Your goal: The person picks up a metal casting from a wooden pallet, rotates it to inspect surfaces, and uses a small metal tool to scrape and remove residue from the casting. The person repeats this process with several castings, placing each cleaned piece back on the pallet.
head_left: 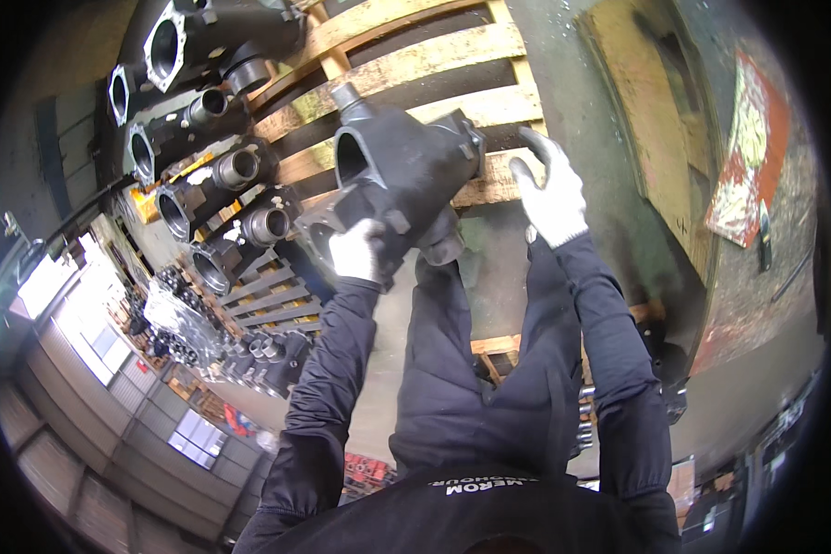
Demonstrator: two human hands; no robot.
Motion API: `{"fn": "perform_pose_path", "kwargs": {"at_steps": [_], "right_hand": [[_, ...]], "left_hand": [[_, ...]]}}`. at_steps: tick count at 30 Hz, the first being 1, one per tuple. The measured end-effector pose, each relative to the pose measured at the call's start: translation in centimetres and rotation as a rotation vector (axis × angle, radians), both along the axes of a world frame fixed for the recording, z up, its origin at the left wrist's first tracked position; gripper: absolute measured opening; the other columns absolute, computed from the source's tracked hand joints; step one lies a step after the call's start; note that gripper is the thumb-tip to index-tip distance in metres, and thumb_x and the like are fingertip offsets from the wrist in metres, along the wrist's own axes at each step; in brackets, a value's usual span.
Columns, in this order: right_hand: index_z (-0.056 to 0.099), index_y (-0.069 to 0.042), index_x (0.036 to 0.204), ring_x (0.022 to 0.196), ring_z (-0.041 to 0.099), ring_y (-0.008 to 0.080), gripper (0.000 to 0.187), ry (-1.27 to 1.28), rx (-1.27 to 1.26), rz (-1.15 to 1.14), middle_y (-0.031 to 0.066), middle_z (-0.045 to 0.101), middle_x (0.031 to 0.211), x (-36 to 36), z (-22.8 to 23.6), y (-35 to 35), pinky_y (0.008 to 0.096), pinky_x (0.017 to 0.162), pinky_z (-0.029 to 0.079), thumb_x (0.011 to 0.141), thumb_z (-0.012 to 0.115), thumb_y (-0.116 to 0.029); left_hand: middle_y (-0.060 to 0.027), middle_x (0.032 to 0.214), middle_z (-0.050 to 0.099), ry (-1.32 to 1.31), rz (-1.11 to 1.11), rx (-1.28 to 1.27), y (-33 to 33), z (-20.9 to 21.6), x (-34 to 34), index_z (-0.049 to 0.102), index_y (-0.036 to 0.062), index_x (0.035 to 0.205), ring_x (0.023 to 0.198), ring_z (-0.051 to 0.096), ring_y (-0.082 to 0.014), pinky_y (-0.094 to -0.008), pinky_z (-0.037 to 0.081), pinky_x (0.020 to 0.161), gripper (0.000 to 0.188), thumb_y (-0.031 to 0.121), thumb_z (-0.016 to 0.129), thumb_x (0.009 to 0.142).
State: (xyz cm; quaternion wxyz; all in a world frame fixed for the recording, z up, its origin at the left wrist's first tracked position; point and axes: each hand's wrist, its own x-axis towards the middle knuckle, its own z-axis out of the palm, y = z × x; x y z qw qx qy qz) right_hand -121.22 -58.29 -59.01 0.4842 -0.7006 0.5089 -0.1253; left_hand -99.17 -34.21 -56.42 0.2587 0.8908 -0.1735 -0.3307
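A large dark metal casting (411, 162), hollow with a big round opening and short pipe stubs, is over the wooden pallet in front of my legs. My left hand (356, 250), in a white glove with dark fingertips, is closed round the casting's near left end. To the right of the casting, my right hand (556, 196) is gloved the same way. Its thumb and fingers are spread, with nothing between them, and a gap separates them from the casting's flanged right end. Whether the pallet bears any of the casting's weight I cannot tell.
Several similar black castings (214, 180) stand in a row on the left. Slatted pallet boards (425, 55) extend beyond. At right are a wooden board (651, 120) and a bench (757, 295) with a red, paint-smeared sheet (752, 152) and a knife-like tool (764, 237).
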Motion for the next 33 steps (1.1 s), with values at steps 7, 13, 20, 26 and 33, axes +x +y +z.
{"fn": "perform_pose_path", "kwargs": {"at_steps": [7, 13, 20, 26, 33], "right_hand": [[0.034, 0.004, 0.15, 0.136, 0.048, 0.0337, 0.093, -0.048, 0.385, 0.122, 0.0248, 0.046, 0.149, 10.9, -5.7, -1.9, 0.0392, 0.112, 0.041, 0.085, 0.077, -0.046], [0.031, 0.001, 0.153, 0.134, 0.05, 0.0351, 0.11, -0.012, 0.41, 0.145, 0.0277, 0.049, 0.144, 14.5, -8.8, -2.9, 0.0407, 0.111, 0.042, 0.076, 0.079, -0.061], [0.057, 0.003, 0.123, 0.094, 0.066, 0.0214, 0.07, -0.143, 0.436, -0.314, 0.0144, 0.067, 0.108, 12.6, -11.1, -1.9, 0.0315, 0.086, 0.055, 0.065, 0.091, -0.017], [0.056, 0.001, 0.12, 0.087, 0.063, 0.0185, 0.055, -0.244, 0.55, -0.604, 0.01, 0.066, 0.097, 3.7, -10.7, -0.7, 0.0298, 0.08, 0.053, 0.07, 0.08, -0.004], [0.053, -0.006, 0.12, 0.091, 0.066, 0.0239, 0.048, -0.423, 0.684, -0.75, 0.0093, 0.066, 0.096, -4.1, -11.8, 0.1, 0.0371, 0.088, 0.054, 0.076, 0.065, 0.009]], "left_hand": [[-0.0129, 0.08, 0.072, 0.184, 0.416, -0.117, -2.4, 2.2, -9.4, 0.068, -0.0089, 0.087, 0.068, 0.067, -0.0195, -0.0345, 0.052, 0.061, 0.02, 0.009, 0.071, 0.079], [-0.018, 0.081, 0.071, 0.251, 0.189, -0.042, -1.2, 2.2, -11.6, 0.071, -0.0004, 0.091, 0.073, 0.071, -0.0345, -0.0406, 0.055, 0.067, 0.021, 0.014, 0.074, 0.077], [-0.017, 0.081, 0.07, 0.092, -0.095, -0.011, -0.9, 2.5, -12.9, 0.069, 0.0054, 0.09, 0.075, 0.069, -0.0373, -0.0439, 0.056, 0.069, 0.023, 0.022, 0.075, 0.076], [-0.0225, 0.084, 0.068, 0.18, -0.356, 0.218, 0.3, 1.4, -19.0, 0.065, -0.0039, 0.091, 0.083, 0.068, -0.0388, -0.0456, 0.056, 0.077, 0.041, 0.033, 0.071, 0.075], [-0.0285, 0.107, 0.066, 0.441, -0.598, 0.311, 1.1, 1.0, -22.8, 0.067, -0.0056, 0.106, 0.101, 0.065, -0.0421, -0.0467, 0.051, 0.094, 0.051, 0.035, 0.067, 0.075]]}}
